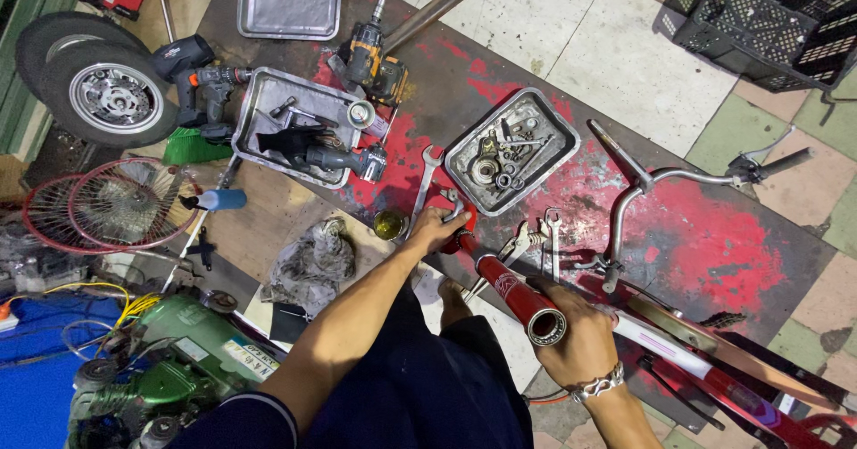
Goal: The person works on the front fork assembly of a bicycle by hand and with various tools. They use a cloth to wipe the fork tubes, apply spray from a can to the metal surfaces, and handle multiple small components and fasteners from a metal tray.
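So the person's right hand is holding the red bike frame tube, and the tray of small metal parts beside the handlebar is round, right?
Not quite. In the head view the right hand does hold the red frame tube, but the parts tray beside the handlebar is rectangular with rounded corners, not round.

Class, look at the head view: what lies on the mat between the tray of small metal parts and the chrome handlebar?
Between the tray of small metal parts and the chrome handlebar, the head view shows only bare, red-stained mat.

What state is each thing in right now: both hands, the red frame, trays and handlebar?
left hand: gripping the red frame's far end
right hand: closed around the frame tube
red frame: tilted, open tube end showing
parts tray: holding loose metal parts
tool tray: holding a power tool
handlebar: lying on the board
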